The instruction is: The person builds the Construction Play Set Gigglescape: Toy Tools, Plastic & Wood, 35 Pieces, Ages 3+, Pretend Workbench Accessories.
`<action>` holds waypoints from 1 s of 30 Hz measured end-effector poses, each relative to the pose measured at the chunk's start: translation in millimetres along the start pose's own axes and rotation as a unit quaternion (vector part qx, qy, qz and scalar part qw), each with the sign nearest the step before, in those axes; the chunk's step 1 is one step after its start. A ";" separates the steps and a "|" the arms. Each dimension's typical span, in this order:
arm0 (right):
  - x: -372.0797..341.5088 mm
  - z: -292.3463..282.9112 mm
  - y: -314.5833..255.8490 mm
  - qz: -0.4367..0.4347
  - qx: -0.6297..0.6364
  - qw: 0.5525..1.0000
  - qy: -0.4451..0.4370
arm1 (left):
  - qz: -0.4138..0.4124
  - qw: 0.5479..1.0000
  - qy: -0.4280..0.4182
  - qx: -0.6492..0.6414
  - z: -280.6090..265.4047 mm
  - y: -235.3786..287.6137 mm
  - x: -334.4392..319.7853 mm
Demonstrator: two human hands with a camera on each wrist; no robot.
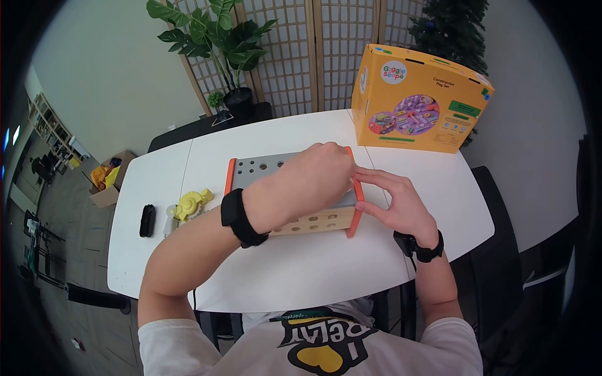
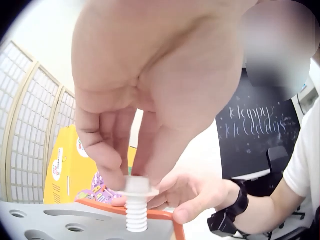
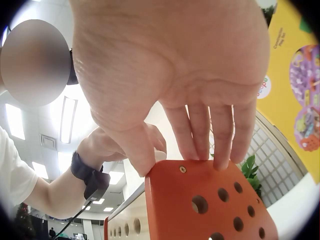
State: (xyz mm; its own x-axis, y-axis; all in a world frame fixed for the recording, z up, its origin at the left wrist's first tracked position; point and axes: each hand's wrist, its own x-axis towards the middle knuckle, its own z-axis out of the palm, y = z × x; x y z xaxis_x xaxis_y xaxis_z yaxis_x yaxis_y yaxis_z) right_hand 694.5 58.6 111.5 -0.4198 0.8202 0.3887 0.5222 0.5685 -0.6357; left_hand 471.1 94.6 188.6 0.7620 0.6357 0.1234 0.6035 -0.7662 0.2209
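A toy bench with a grey holed top (image 1: 263,164), wooden sides and orange end panels (image 3: 220,200) stands on the table. My left hand (image 1: 307,182) reaches over its top to the right end. In the left wrist view, the fingertips of my left hand (image 2: 155,95) pinch the head of a white threaded screw (image 2: 136,212), upright at the orange-edged end. My right hand (image 1: 398,203) lies at the right end panel. The right wrist view shows its fingers (image 3: 222,135) nearly straight on the panel's top edge and its thumb (image 3: 137,150) at the corner.
Yellow toy parts (image 1: 191,203) and a black object (image 1: 147,220) lie left of the bench on the white table (image 1: 301,269). A large yellow box (image 1: 420,100) stands at the back right. Plants and a screen are behind.
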 end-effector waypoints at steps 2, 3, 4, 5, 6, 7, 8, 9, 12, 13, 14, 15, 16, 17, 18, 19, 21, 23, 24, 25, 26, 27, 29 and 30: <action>-0.3 -0.9 -1.7 0.003 0.004 1.000 -0.003 | 0.080 0.996 0.017 -0.039 3.5 -11.5 -0.4; -0.3 -1.4 -2.0 0.005 0.007 1.000 -0.005 | 0.119 0.991 0.026 -0.058 4.5 -14.5 -0.4; -0.1 -1.8 -2.5 0.007 0.009 1.000 -0.006 | 0.102 0.992 0.027 -0.073 3.9 -13.1 -0.4; 0.2 -1.9 -2.7 0.009 0.011 1.000 -0.008 | 0.086 0.992 0.028 -0.088 2.5 -10.3 -0.3; 0.1 -1.5 -2.7 0.008 0.010 1.000 -0.005 | 0.069 0.992 0.029 -0.103 2.0 -8.3 0.0; -0.2 -0.9 -2.4 0.008 0.008 1.000 -0.002 | 0.065 0.992 0.061 -0.088 3.8 -7.4 -0.2; -0.5 -0.4 -1.9 0.007 0.006 1.000 0.001 | 0.061 0.991 0.093 -0.073 6.9 -6.6 -0.6; -0.7 0.3 -1.0 0.003 0.006 1.000 0.004 | 0.057 0.989 0.124 -0.058 8.8 -5.9 -0.2; -1.7 2.1 1.8 -0.002 0.006 1.000 0.011 | -0.049 0.999 -0.005 0.015 0.5 2.5 1.8; -1.9 2.5 2.2 -0.001 0.007 1.000 0.011 | -0.047 0.999 -0.019 0.018 -1.2 3.7 2.1; -1.9 2.7 2.3 0.000 0.008 1.000 0.012 | -0.044 0.998 -0.032 0.020 -2.9 4.3 2.5; -1.8 2.9 2.3 0.000 0.008 1.000 0.012 | -0.042 0.998 -0.045 0.023 -3.9 4.0 3.2; -1.7 3.2 2.2 0.001 0.009 1.000 0.012 | 0.003 0.999 -0.035 -0.002 -3.1 0.1 2.7; -1.9 3.2 2.1 0.001 0.010 1.000 0.012 | 0.048 0.998 -0.026 -0.028 -1.0 -6.3 1.2; -2.1 2.7 1.3 0.007 0.012 1.000 0.009 | 0.093 0.994 -0.016 -0.055 0.6 -9.5 0.3; -2.2 1.8 0.0 0.014 0.014 1.000 0.006 | 0.106 0.991 -0.010 -0.078 0.9 -8.7 0.0; -2.5 1.4 -0.4 0.022 0.012 1.000 0.002 | 0.130 0.984 0.002 -0.124 0.3 -6.8 -0.6; -3.4 1.5 0.5 0.027 0.006 1.000 -0.001 | 0.106 0.988 0.037 -0.104 6.4 -7.5 -0.4; -3.4 2.6 1.1 0.016 0.009 1.000 0.008 | 0.094 0.990 0.055 -0.093 9.1 -7.0 -0.3; -3.3 4.3 1.9 0.006 0.011 1.000 0.018 | 0.062 0.995 0.051 -0.062 8.4 -3.9 -1.0; -3.3 5.1 2.3 -0.003 0.014 1.000 0.027 | 0.029 0.998 0.047 -0.031 5.4 0.9 -2.2; -3.3 5.0 2.2 -0.003 0.011 1.000 0.026 | -0.004 0.999 0.043 0.001 2.6 4.6 -2.6; -3.2 4.6 2.0 -0.004 0.007 1.000 0.024 | -0.034 0.999 -0.010 0.041 -1.2 9.1 0.7; -3.1 4.7 2.6 -0.002 0.009 1.000 0.024 | -0.049 0.996 -0.038 0.060 -2.0 9.3 2.4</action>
State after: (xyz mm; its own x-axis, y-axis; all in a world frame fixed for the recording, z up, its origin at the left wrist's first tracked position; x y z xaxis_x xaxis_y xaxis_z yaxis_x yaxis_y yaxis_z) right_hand 693.7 57.2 105.5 -0.3865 0.8200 0.4222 0.5062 0.5712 -0.6461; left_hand 478.0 89.1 192.9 0.7111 0.7024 0.0325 0.6959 -0.7097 0.1099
